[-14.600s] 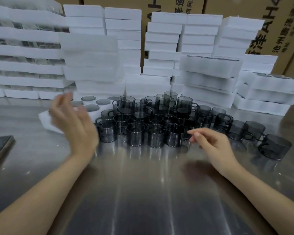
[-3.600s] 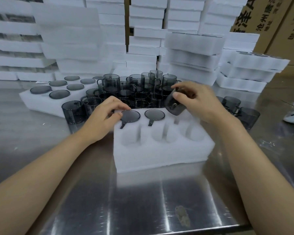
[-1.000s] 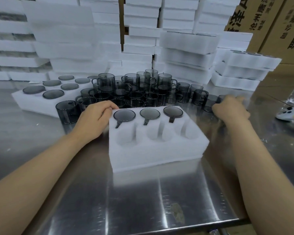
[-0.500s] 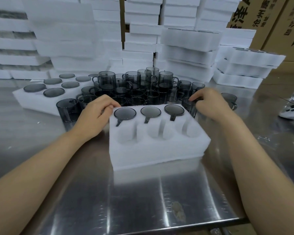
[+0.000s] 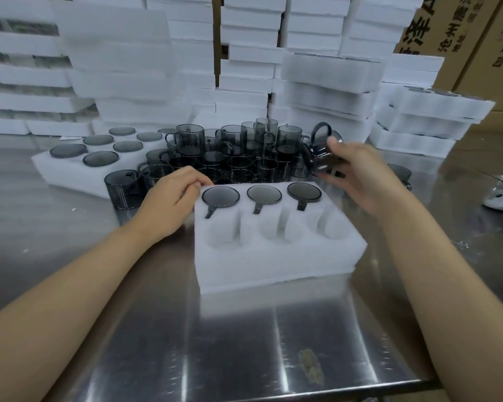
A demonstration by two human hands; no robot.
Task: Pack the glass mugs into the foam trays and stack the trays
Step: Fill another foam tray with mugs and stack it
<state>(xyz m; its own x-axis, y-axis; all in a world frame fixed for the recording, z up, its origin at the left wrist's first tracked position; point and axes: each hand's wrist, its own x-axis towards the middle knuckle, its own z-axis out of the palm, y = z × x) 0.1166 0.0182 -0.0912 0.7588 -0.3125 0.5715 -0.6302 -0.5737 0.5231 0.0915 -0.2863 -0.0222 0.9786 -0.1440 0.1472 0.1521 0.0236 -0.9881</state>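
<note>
A smoky grey glass mug (image 5: 321, 153) is now lifted clear, clasped tilted in the right hand (image 5: 357, 175). Below that grip, the white foam tray (image 5: 273, 256) is gripped by the left hand (image 5: 172, 201); 3 pockets (image 5: 276, 230) are left unfilled.

I'm looking in on a packing station in a warehouse or factory. Tall stacks of white foam trays (image 5: 250, 53) fill the back, printed cardboard cartons (image 5: 462, 30) stand behind them, and dozens of identical smoky glass mugs (image 5: 233, 152) crowd a stainless-steel worktop (image 5: 244, 343).

The left hand (image 5: 169, 203) and right hand (image 5: 360, 178) are bare, forearms apparently unsleeved too.
</note>
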